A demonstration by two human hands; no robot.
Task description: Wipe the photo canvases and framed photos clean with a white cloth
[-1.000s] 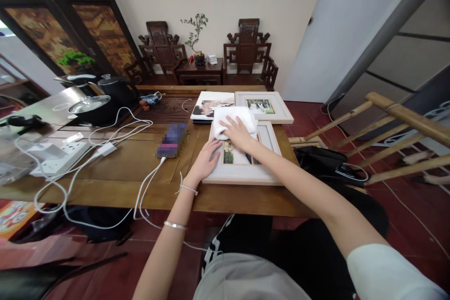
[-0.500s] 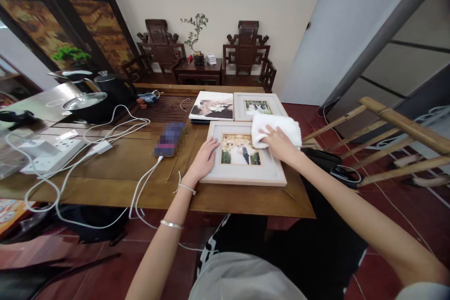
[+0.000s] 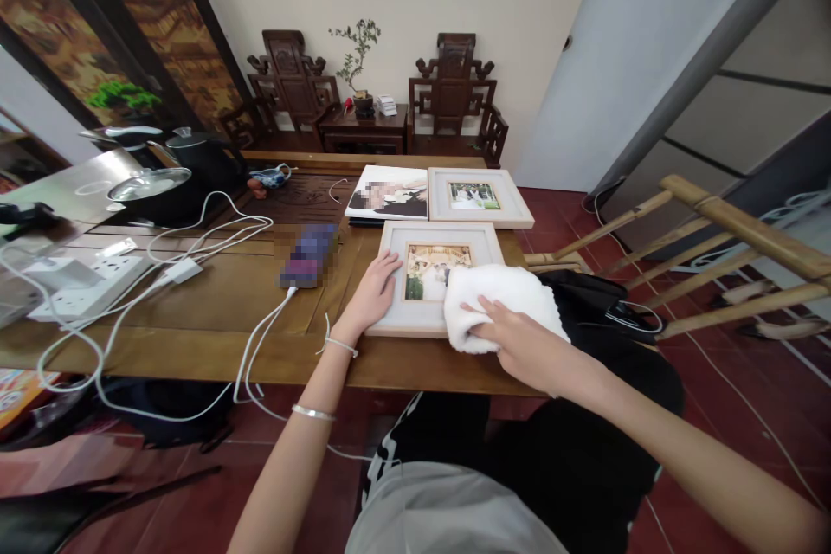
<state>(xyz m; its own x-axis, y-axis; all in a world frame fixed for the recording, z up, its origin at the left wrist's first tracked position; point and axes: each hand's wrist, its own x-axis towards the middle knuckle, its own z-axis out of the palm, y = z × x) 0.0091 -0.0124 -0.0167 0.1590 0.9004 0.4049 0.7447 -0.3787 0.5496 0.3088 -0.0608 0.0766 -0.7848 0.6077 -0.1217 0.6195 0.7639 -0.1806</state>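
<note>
A picture frame [image 3: 397,317] with a pale border and a wedding photo lies flat near the front edge of the wooden table [image 3: 402,363]. My left hand [image 3: 373,294] rests on its left edge, fingers stretched out and holding nothing. Over the frame's lower right corner, my right hand [image 3: 512,333] grips a folded white towel [image 3: 503,290], which hides that corner and part of the photo. Behind it lie a second picture frame [image 3: 510,215] and, to the left, a photo panel [image 3: 388,192] on top of a dark item.
A phone [image 3: 308,255] on a white cable lies left of the frame. Further left are a power strip [image 3: 97,286], tangled cables and a lidded pan [image 3: 152,190]. A bamboo chair [image 3: 733,208] stands at the right, beside a black bag [image 3: 588,299].
My right hand has moved the towel from the frame's upper right corner toward me to its lower right corner. The second frame behind is now uncovered. My left hand stays on the left edge.
</note>
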